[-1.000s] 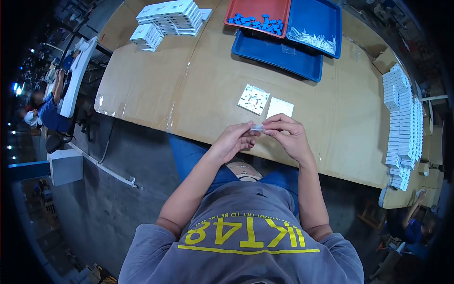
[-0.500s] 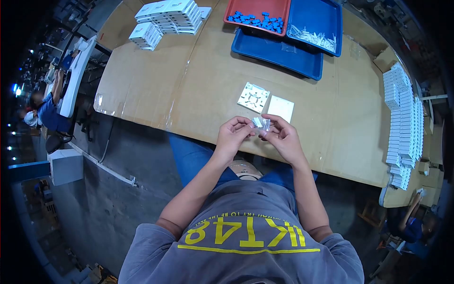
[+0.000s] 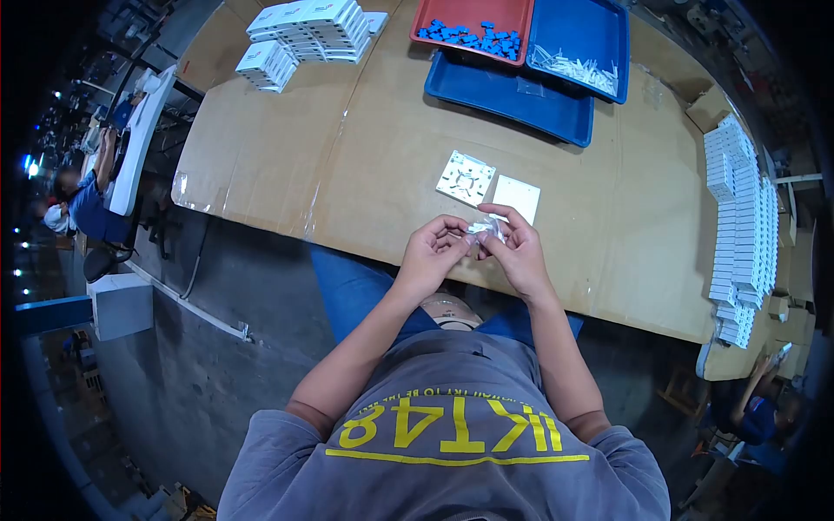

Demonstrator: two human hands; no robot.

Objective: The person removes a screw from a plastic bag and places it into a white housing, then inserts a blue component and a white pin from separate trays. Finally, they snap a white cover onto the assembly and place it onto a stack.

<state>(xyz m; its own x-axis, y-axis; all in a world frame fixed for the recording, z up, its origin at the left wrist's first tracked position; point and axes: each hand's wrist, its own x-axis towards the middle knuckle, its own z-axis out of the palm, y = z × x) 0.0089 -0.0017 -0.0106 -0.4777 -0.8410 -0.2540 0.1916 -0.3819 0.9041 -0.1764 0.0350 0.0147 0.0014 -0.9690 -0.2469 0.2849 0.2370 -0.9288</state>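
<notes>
A small clear plastic bag [image 3: 492, 227] with white bits in it is pinched between my hands, just above the table's near edge. My left hand [image 3: 434, 253] has its thumb and fingers closed on the bag's left side. On the right side, my right hand [image 3: 516, 250] grips the same bag between thumb and fingers. Beyond my fingertips lies a square white plate with cut-outs and dark marks [image 3: 466, 178]. Beside it, a plain white square plate [image 3: 518, 196] lies partly behind my right hand.
A red tray [image 3: 426, 12] holds blue parts; a blue tray [image 3: 622, 43] holds white sticks. Another blue tray [image 3: 504, 108] sits in front. White boxes are stacked at the far left [image 3: 313, 35] and right [image 3: 738, 226]. Other people sit at left and right.
My fingers have shifted on the bag, which is more crumpled now. My left fingers have curled in a little, and my right thumb has moved inward.
</notes>
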